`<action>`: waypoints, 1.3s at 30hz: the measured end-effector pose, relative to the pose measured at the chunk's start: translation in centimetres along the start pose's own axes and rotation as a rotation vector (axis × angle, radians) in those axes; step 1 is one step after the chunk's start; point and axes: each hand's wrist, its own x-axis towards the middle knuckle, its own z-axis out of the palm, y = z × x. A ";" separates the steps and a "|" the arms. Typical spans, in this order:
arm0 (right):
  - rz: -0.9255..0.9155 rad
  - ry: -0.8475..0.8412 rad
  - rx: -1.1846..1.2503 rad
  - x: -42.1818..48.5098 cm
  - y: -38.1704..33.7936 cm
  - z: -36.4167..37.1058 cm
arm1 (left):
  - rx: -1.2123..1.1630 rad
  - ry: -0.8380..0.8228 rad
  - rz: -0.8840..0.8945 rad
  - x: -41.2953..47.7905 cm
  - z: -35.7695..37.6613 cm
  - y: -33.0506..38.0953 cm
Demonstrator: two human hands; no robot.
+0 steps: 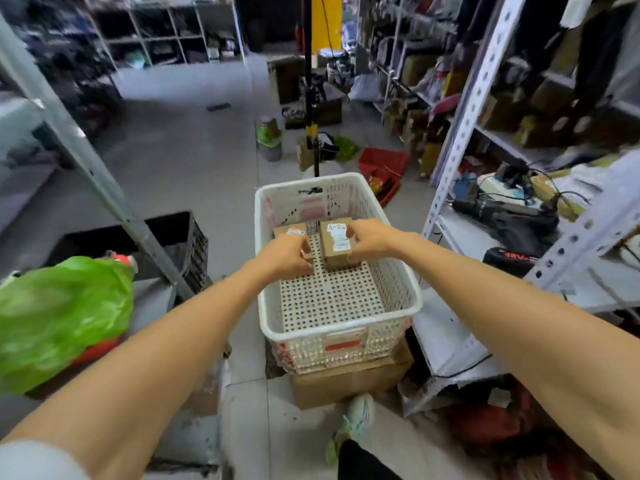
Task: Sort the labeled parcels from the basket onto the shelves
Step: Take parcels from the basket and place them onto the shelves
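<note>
A white perforated plastic basket (337,327) sits at the centre of the frame, resting on a brown cardboard box (346,379) on the floor. Two bare arms reach into it from the bottom corners. Two small cardboard parcels lie at the basket's far end, side by side. The right hand (370,241) grips the right parcel (335,247), whose white label reads "A-2", fingers wrapped round its right side. The left hand (285,254) closes over the left parcel (290,232), mostly covering it. A metal shelf (460,237) holding tools stands at the right; a green plastic bag (62,313) lies at lower left.
</note>
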 end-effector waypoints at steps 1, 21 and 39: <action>-0.003 -0.022 -0.017 1.9 0.5 -0.4 | 0.017 -0.011 -0.015 1.8 -0.4 -0.4; 0.143 -0.284 0.178 28.7 13.4 4.3 | -0.040 -0.336 -0.253 30.9 7.1 -7.3; 0.643 -0.048 0.468 49.4 23.0 18.4 | -0.280 -0.415 -0.346 53.5 21.9 -15.1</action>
